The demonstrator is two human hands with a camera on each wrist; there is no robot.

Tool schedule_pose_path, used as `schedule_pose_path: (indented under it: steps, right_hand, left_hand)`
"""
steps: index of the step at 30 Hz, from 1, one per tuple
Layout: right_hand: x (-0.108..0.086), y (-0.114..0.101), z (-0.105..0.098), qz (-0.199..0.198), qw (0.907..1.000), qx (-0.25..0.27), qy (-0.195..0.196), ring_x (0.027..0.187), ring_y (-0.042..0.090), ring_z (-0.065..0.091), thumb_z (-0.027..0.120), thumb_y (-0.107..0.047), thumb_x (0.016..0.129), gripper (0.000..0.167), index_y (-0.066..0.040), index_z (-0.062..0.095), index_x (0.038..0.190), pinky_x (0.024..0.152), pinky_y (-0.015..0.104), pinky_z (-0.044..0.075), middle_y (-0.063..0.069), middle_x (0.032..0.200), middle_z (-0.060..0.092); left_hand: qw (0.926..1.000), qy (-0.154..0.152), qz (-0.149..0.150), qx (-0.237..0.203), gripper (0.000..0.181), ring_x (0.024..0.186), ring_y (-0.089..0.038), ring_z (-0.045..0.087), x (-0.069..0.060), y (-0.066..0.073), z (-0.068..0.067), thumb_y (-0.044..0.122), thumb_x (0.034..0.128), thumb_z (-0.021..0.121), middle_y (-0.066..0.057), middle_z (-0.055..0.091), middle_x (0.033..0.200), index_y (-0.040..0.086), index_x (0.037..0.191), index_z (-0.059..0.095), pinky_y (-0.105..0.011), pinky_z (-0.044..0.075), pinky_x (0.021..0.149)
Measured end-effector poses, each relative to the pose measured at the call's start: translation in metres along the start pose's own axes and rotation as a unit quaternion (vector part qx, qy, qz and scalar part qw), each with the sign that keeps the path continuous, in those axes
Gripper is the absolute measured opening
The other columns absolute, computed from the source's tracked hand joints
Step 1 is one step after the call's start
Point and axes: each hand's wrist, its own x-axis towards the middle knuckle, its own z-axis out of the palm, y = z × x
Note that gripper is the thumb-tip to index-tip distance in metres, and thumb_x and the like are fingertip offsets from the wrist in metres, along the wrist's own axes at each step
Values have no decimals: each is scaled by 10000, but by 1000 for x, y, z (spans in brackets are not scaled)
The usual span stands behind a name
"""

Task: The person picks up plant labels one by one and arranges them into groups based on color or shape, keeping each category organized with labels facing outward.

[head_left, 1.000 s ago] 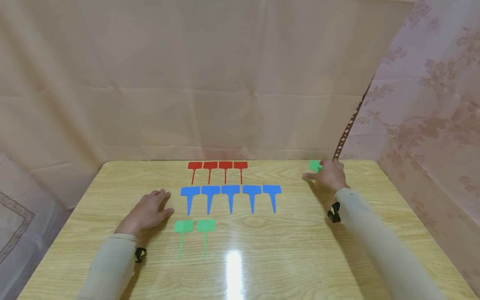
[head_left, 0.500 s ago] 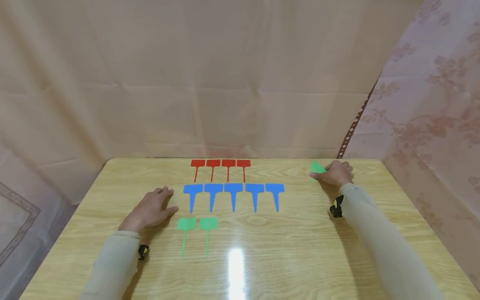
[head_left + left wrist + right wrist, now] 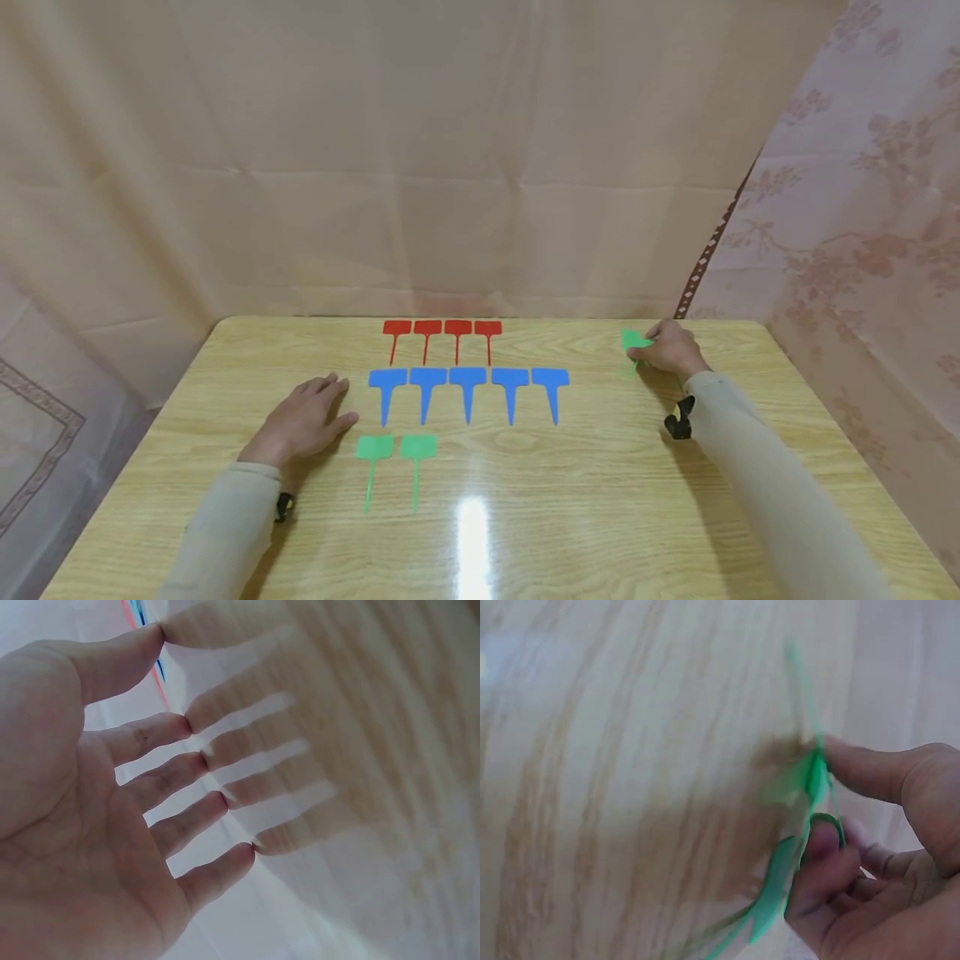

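Note:
At the far right of the table in the head view, my right hand pinches green plant labels between thumb and fingers. The right wrist view shows green plates and thin stems at the fingers of the right hand; more than one label appears there, partly hidden and blurred. My left hand rests its fingertips on the tabletop, fingers spread, holding nothing; its palm shows in the left wrist view. Right of it lie two green plant labels, stems toward me.
A row of several blue T-shaped plant labels lies mid-table. Behind it is a row of several red plant labels. The wood-grain table ends at a beige cloth; a floral cloth hangs on the right.
My right hand has closed its thumb and fingers on the green labels at the back right, and more of the green now shows. The left hand stays put. The head view has shifted slightly.

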Motion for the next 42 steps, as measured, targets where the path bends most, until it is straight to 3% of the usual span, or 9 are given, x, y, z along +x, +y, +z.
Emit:
schedule_pose_path:
  steps: [1, 2, 8, 14, 18, 22, 28, 34, 42]
  right_hand:
    - [-2, -1, -1, -31, 10000, 73, -1, 1136, 520, 527, 738, -241, 939, 513, 143, 562, 1230, 932, 599, 491, 376, 1336, 505]
    - [-5, -3, -3, -55, 9998, 181, -26, 1166, 522, 530, 727, -220, 946, 531, 146, 532, 1278, 944, 596, 495, 382, 1329, 505]
    - [-20, -9, -11, -385, 9921, 1179, -205, 798, 273, 706, 653, -42, 977, 364, 147, 545, 1269, 730, 388, 611, 245, 1011, 629]
    - [-41, -32, -7, -1217, 9816, 1378, -518, 881, 273, 682, 671, 37, 943, 337, 143, 601, 1255, 791, 430, 603, 230, 1052, 629]
    - [-60, -58, 12, -1868, 9699, 1252, -933, 974, 316, 666, 702, 68, 912, 323, 102, 651, 1229, 799, 400, 582, 238, 1154, 648]
    - [-77, -85, 39, -2467, 9490, 1371, -1401, 987, 325, 680, 734, 99, 871, 310, 75, 699, 1178, 816, 383, 589, 225, 1185, 675]
    - [-101, -119, 85, -2713, 9270, 1664, -1983, 923, 226, 698, 764, 88, 848, 301, 29, 734, 1142, 802, 337, 599, 138, 1094, 670]
    - [-113, -140, 120, -2775, 9328, 1526, -1720, 811, 123, 685, 806, 42, 826, 275, -13, 747, 1088, 737, 262, 571, 29, 940, 671]
    - [-120, -156, 146, -2830, 9546, 219, -908, 755, 101, 566, 860, -102, 821, 236, -3, 773, 1017, 701, 250, 510, -19, 820, 616]
  left_hand:
    - [10000, 20, 48, 38, 644, 1400, -540, 319, -1, 0, 0, 360, 1038, 575, -322, 325, 1561, -60, 1500, 417, -666, 300, 1117]
    - [9999, 55, 108, 83, 639, 1396, -542, 326, -1, -1, 0, 357, 1040, 570, -325, 332, 1555, -66, 1495, 420, -664, 305, 1115]
    - [9996, 88, 232, 127, 643, 1409, -560, 290, -2, -1, 2, 351, 1045, 557, -338, 322, 1552, -85, 1493, 405, -665, 272, 1134]
    - [9998, -39, 143, 114, 709, 1439, -583, 190, -2, -3, 2, 398, 1040, 552, -331, 258, 1587, -73, 1529, 348, -724, 214, 1121]
    - [9997, -135, 178, 42, 727, 1433, -596, 186, -2, -3, 2, 403, 1042, 548, -338, 213, 1600, -69, 1545, 316, -731, 216, 1114]
    - [9992, -311, 199, -122, 715, 1440, -596, 161, -1, -2, 2, 404, 1062, 509, -340, 176, 1609, -68, 1554, 293, -726, 203, 1121]
    - [9984, -440, 199, -297, 726, 1440, -604, 130, 0, 0, -1, 411, 1064, 506, -349, 159, 1607, -74, 1556, 281, -730, 189, 1121]
    - [9984, -469, 148, -287, 734, 1439, -607, 126, 2, 1, -1, 393, 1052, 539, -344, 154, 1609, -72, 1557, 279, -747, 181, 1109]
    - [9984, -433, 152, -319, 732, 1433, -614, 129, 3, -1, 1, 388, 1051, 544, -344, 152, 1608, -75, 1554, 283, -757, 185, 1101]
